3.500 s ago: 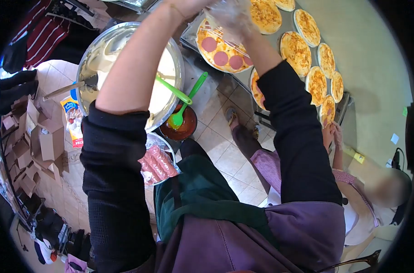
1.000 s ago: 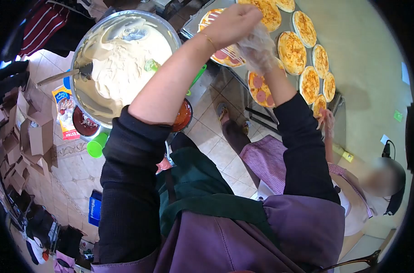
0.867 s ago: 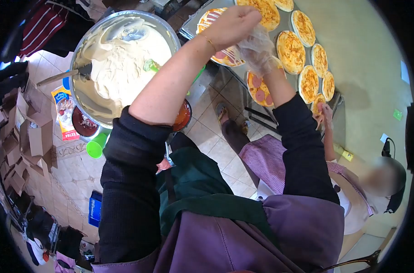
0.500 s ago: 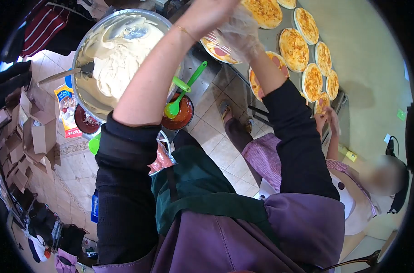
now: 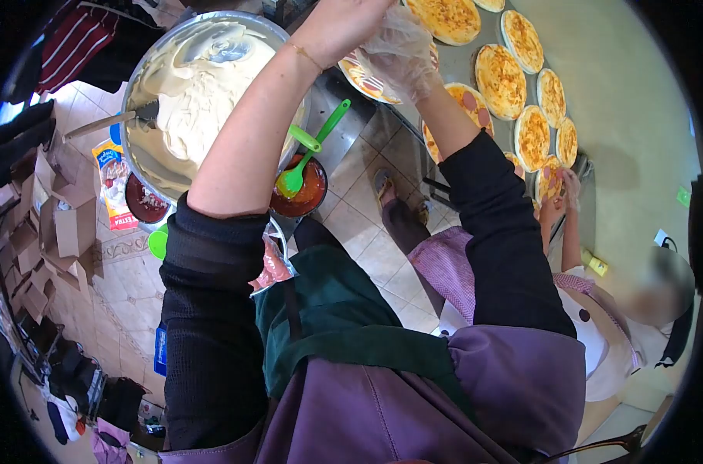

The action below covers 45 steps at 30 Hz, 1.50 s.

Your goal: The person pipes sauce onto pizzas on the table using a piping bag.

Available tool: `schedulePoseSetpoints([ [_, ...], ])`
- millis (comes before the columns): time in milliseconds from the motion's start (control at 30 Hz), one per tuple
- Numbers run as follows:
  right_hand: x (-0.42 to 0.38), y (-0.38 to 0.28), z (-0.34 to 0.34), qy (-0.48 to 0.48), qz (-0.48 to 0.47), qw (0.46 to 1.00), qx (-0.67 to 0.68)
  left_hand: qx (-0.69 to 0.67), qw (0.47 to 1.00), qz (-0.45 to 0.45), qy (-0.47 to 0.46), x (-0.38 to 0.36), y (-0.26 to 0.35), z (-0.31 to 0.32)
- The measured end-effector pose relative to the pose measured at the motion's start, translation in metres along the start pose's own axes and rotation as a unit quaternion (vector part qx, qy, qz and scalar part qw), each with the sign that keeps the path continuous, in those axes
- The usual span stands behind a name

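Note:
At the top edge my left hand (image 5: 350, 25), bare with a thin bracelet at the wrist, meets my right hand (image 5: 398, 56), which wears a clear plastic glove. The fingers of both are hidden or cut off, so what they hold cannot be made out. Below the gloved hand lies a round pizza (image 5: 367, 83) with pinkish pieces on it. Another topped pizza (image 5: 466, 104) lies beside my right wrist. Left of my left forearm sits a large metal bowl (image 5: 139, 158) of creamy white mixture (image 5: 201, 116).
A bowl of red sauce (image 5: 309, 199) holds a green spatula (image 5: 291, 182). Several pizzas (image 5: 500, 81) cover the tray at right. A co-worker's hands (image 5: 560, 197) touch one there. A pack of pink meat (image 5: 273, 269) is near my waist. Cardboard boxes (image 5: 73, 228) stand at left.
Both my hands have shifted slightly left. The co-worker's hands have moved closer over a pizza at the tray's near end.

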State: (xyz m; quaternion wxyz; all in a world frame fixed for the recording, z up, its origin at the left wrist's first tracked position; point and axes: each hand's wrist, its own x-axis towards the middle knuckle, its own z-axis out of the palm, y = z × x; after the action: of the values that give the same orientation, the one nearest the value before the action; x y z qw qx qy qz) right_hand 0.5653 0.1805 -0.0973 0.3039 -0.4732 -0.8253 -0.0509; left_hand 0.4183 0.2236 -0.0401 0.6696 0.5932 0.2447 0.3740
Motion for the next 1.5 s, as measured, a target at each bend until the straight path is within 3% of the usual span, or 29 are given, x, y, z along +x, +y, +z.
schedulePoseSetpoints([
  [67,0.000,-0.005,-0.006,-0.025,0.026,0.998,0.052,-0.042,0.999,-0.010,0.001,-0.005,0.000,0.014],
  [100,-0.005,-0.011,-0.014,0.006,0.021,0.999,0.036,-0.086,0.996,-0.019,0.001,-0.007,0.000,0.019],
  [133,-0.007,-0.014,-0.021,0.038,0.015,0.999,0.018,0.051,0.987,-0.056,-0.139,0.009,-0.023,-0.003],
  [167,-0.015,-0.010,-0.024,0.039,0.014,0.999,0.017,0.051,0.987,-0.054,-0.140,0.005,-0.025,0.006],
  [233,-0.040,-0.001,-0.025,0.011,0.155,0.979,0.132,-0.076,0.996,-0.019,-0.046,-0.005,-0.022,0.037],
  [267,-0.042,-0.004,-0.028,0.015,0.156,0.979,0.128,-0.045,0.996,-0.070,-0.036,-0.010,-0.007,0.044],
  [333,-0.045,-0.011,-0.036,0.088,0.211,0.925,0.302,-0.031,0.998,-0.037,-0.051,-0.011,0.001,0.057],
  [367,-0.052,-0.008,-0.033,0.097,0.209,0.928,0.293,-0.020,0.998,-0.007,-0.060,-0.010,0.004,0.064],
  [400,-0.059,-0.005,-0.028,0.146,0.246,0.819,0.498,-0.006,0.997,-0.008,-0.079,-0.011,0.008,0.070],
  [433,-0.060,-0.007,-0.029,0.184,0.264,0.664,0.675,-0.003,0.996,0.000,-0.089,-0.011,0.010,0.078],
  [467,-0.067,-0.013,-0.036,0.158,0.385,0.738,0.531,0.014,0.995,0.008,-0.100,-0.012,0.013,0.085],
  [500,-0.070,-0.012,-0.045,0.168,0.380,0.742,0.526,0.031,0.993,0.016,-0.111,-0.013,0.016,0.092],
  [533,-0.064,-0.017,-0.047,0.184,0.368,0.741,0.530,0.075,0.989,0.017,-0.125,-0.015,0.023,0.098],
  [767,-0.052,-0.045,-0.056,0.277,0.301,0.717,0.564,0.056,0.989,0.004,-0.138,-0.026,0.049,0.135],
  [900,-0.081,-0.025,-0.080,0.313,0.266,0.688,0.598,0.061,0.979,0.054,-0.189,-0.019,0.055,0.157],
  [1033,-0.127,0.015,-0.117,0.337,0.238,0.648,0.640,-0.021,0.979,0.003,-0.205,-0.006,0.054,0.185],
  [1100,-0.139,0.031,-0.122,0.340,0.221,0.629,0.663,-0.006,0.970,0.057,-0.236,0.008,0.047,0.196],
  [1233,-0.133,0.040,-0.173,0.315,0.334,0.655,0.601,-0.004,0.978,0.028,-0.208,0.035,0.027,0.225],
  [1300,-0.139,0.055,-0.185,0.336,0.370,0.505,0.704,-0.021,0.978,0.034,-0.207,0.052,0.010,0.238],
  [1333,-0.145,0.069,-0.185,0.335,0.374,0.506,0.701,-0.026,0.977,0.032,-0.207,0.058,0.006,0.245],
  [1367,-0.151,0.084,-0.179,0.294,0.382,0.672,0.561,-0.028,0.982,0.026,-0.187,0.063,0.002,0.250],
  [1400,-0.158,0.097,-0.173,0.236,0.370,0.806,0.397,-0.029,0.986,0.018,-0.165,0.066,-0.001,0.254],
  [1433,-0.158,0.100,-0.172,0.232,0.373,0.804,0.400,-0.030,0.986,0.014,-0.161,0.066,-0.001,0.258],
  [1500,-0.153,0.099,-0.169,0.193,0.283,0.920,0.188,-0.058,0.993,-0.090,-0.057,0.066,0.002,0.263],
])
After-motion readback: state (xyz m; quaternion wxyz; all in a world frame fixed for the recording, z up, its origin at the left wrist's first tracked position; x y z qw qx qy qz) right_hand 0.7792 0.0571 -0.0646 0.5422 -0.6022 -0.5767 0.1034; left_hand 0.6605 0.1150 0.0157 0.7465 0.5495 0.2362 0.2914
